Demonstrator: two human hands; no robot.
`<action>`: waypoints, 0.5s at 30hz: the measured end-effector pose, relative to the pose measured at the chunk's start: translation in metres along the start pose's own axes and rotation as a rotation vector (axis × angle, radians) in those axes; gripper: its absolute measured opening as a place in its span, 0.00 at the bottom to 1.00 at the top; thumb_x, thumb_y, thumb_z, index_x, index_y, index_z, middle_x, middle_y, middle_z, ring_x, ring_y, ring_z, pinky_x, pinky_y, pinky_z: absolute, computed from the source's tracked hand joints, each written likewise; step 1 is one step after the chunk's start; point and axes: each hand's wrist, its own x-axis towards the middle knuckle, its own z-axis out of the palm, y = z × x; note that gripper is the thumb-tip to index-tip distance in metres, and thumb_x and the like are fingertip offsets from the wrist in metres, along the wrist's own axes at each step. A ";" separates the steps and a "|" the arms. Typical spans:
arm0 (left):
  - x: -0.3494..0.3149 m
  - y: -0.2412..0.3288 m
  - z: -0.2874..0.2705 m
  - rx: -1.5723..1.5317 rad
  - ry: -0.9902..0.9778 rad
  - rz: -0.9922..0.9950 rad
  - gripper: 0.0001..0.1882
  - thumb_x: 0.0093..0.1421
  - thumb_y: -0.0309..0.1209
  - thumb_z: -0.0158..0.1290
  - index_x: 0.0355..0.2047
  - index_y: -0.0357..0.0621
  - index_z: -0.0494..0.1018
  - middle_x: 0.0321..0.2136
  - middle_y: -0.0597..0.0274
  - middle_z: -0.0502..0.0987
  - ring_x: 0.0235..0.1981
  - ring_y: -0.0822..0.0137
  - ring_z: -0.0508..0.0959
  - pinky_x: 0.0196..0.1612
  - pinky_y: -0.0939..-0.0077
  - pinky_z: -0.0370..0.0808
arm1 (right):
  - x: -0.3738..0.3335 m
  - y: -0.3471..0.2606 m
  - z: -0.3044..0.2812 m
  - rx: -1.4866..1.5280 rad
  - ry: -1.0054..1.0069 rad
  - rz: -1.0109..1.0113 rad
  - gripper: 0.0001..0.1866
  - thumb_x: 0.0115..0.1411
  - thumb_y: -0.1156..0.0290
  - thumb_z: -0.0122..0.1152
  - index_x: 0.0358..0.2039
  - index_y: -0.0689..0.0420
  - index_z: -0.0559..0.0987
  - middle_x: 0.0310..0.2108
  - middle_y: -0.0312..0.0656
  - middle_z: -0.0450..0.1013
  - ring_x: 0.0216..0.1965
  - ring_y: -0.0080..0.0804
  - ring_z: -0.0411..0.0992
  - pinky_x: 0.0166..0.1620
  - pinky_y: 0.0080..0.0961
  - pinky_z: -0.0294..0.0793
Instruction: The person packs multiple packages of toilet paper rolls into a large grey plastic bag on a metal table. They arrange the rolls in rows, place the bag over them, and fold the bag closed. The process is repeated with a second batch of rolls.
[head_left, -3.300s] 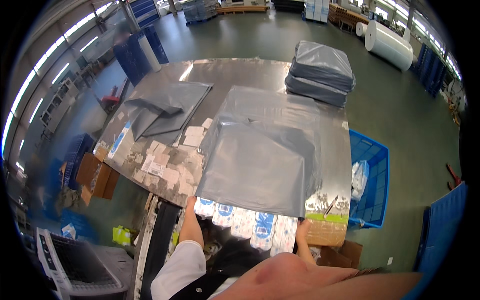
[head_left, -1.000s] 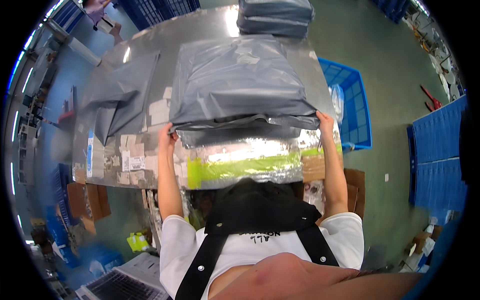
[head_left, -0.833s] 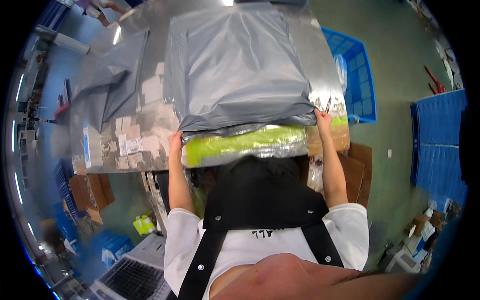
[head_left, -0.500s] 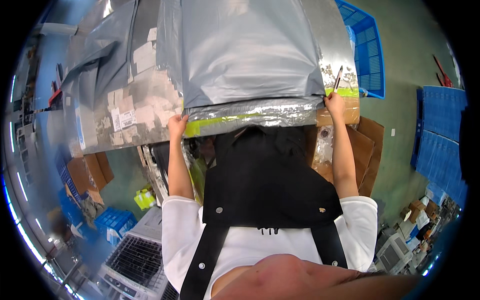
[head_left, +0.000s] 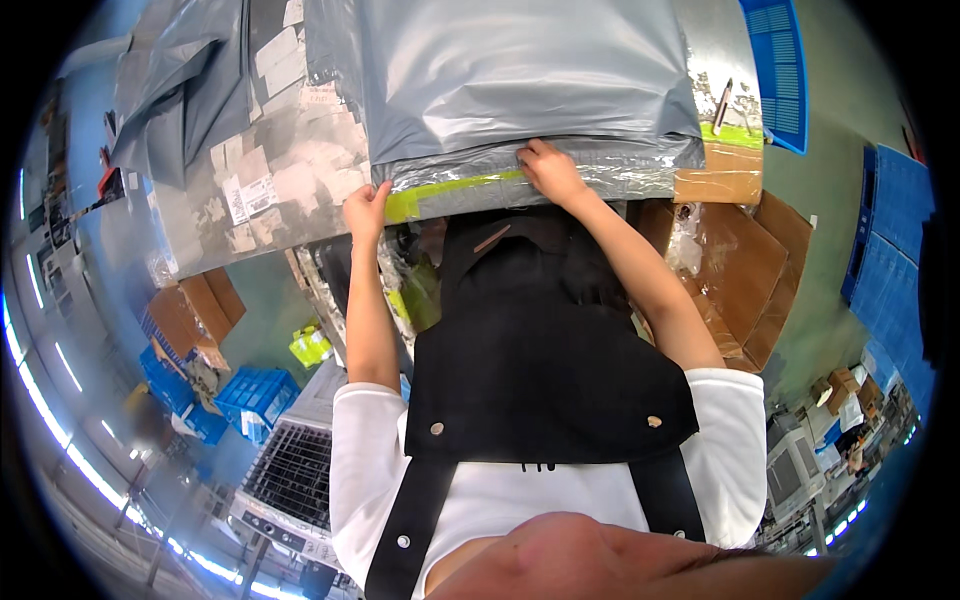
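A large grey plastic bag [head_left: 520, 70] lies on the table in front of me, its near edge creased and shiny along a flap. At the bag's left near corner my left hand [head_left: 367, 212] pinches the edge between thumb and fingers. My right hand [head_left: 552, 172] is at the middle of the flap, its fingers bent onto the seam and closed there; the fingertips are partly hidden. A yellow-green strip [head_left: 405, 205] shows along the table edge under the flap, beside my left hand.
A slim pen-like tool [head_left: 722, 105] lies on the table at right. Crumpled grey plastic [head_left: 190, 100] covers the table's far left; worn label scraps [head_left: 300, 170] stick to its surface. A blue crate [head_left: 780, 60] stands beyond the right end. An open cardboard box [head_left: 745, 260] sits below it.
My right hand has left the bag's right corner and moved left to the middle of the flap. My left hand stays at the left corner. The whole view has shifted slightly.
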 end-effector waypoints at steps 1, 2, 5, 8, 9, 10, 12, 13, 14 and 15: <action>0.001 0.001 -0.002 0.019 -0.021 -0.004 0.28 0.47 0.45 0.60 0.09 0.37 0.59 0.06 0.57 0.56 0.11 0.66 0.54 0.17 0.68 0.56 | -0.001 0.002 0.005 -0.003 -0.033 0.035 0.12 0.49 0.72 0.57 0.37 0.56 0.74 0.34 0.43 0.68 0.34 0.44 0.71 0.34 0.37 0.73; 0.003 0.002 -0.004 0.038 -0.042 -0.006 0.28 0.48 0.45 0.60 0.09 0.37 0.59 0.06 0.57 0.57 0.11 0.66 0.55 0.17 0.68 0.57 | 0.000 0.005 0.010 -0.007 0.043 0.018 0.08 0.50 0.72 0.57 0.33 0.56 0.75 0.30 0.42 0.68 0.30 0.45 0.71 0.31 0.37 0.73; 0.008 -0.001 -0.009 -0.006 -0.162 -0.051 0.26 0.47 0.43 0.60 0.08 0.38 0.61 0.06 0.61 0.58 0.11 0.71 0.58 0.16 0.71 0.58 | 0.002 0.007 0.016 0.013 0.089 0.016 0.04 0.49 0.72 0.55 0.25 0.58 0.73 0.26 0.42 0.68 0.26 0.44 0.72 0.27 0.38 0.72; 0.017 -0.009 -0.015 -0.066 -0.346 -0.081 0.23 0.47 0.41 0.61 0.09 0.40 0.63 0.07 0.68 0.61 0.13 0.78 0.59 0.16 0.75 0.58 | -0.001 0.002 0.019 0.020 0.130 0.050 0.04 0.50 0.72 0.55 0.25 0.58 0.73 0.26 0.42 0.69 0.26 0.44 0.71 0.29 0.37 0.72; 0.020 -0.008 -0.015 -0.124 -0.369 -0.098 0.23 0.46 0.41 0.61 0.10 0.39 0.64 0.08 0.68 0.62 0.13 0.78 0.59 0.17 0.76 0.58 | -0.003 -0.001 0.020 0.010 0.127 0.069 0.04 0.50 0.72 0.56 0.26 0.58 0.74 0.27 0.43 0.69 0.27 0.45 0.71 0.31 0.36 0.72; 0.023 -0.007 -0.015 -0.182 -0.391 -0.116 0.22 0.46 0.40 0.61 0.11 0.39 0.64 0.09 0.68 0.63 0.14 0.79 0.59 0.17 0.76 0.58 | -0.004 -0.003 0.020 -0.026 0.131 0.061 0.03 0.50 0.74 0.55 0.27 0.58 0.73 0.29 0.41 0.69 0.29 0.42 0.70 0.31 0.35 0.72; 0.032 -0.003 -0.017 -0.184 -0.390 -0.120 0.19 0.46 0.38 0.61 0.15 0.35 0.67 0.12 0.67 0.69 0.16 0.77 0.65 0.19 0.76 0.62 | -0.003 -0.007 0.013 -0.083 0.213 -0.016 0.06 0.44 0.76 0.55 0.26 0.58 0.73 0.31 0.41 0.68 0.33 0.41 0.69 0.34 0.33 0.72; 0.033 0.007 -0.016 -0.203 -0.302 -0.084 0.18 0.47 0.38 0.61 0.16 0.35 0.68 0.13 0.65 0.70 0.16 0.75 0.67 0.21 0.76 0.63 | -0.003 -0.009 0.011 -0.110 0.254 -0.054 0.08 0.42 0.77 0.55 0.26 0.59 0.73 0.32 0.41 0.67 0.36 0.40 0.69 0.35 0.33 0.72; 0.032 0.019 -0.012 -0.222 -0.214 -0.048 0.17 0.47 0.37 0.60 0.17 0.34 0.69 0.13 0.63 0.71 0.17 0.74 0.69 0.22 0.75 0.65 | -0.005 -0.009 0.012 -0.108 0.242 -0.035 0.09 0.41 0.77 0.55 0.26 0.59 0.73 0.32 0.41 0.67 0.36 0.40 0.68 0.36 0.32 0.72; 0.031 0.025 -0.011 -0.239 -0.121 -0.017 0.16 0.47 0.37 0.59 0.18 0.34 0.71 0.14 0.61 0.73 0.18 0.72 0.71 0.24 0.75 0.66 | -0.007 -0.009 0.013 -0.103 0.228 -0.021 0.10 0.39 0.77 0.55 0.27 0.60 0.73 0.33 0.41 0.67 0.37 0.41 0.67 0.36 0.31 0.72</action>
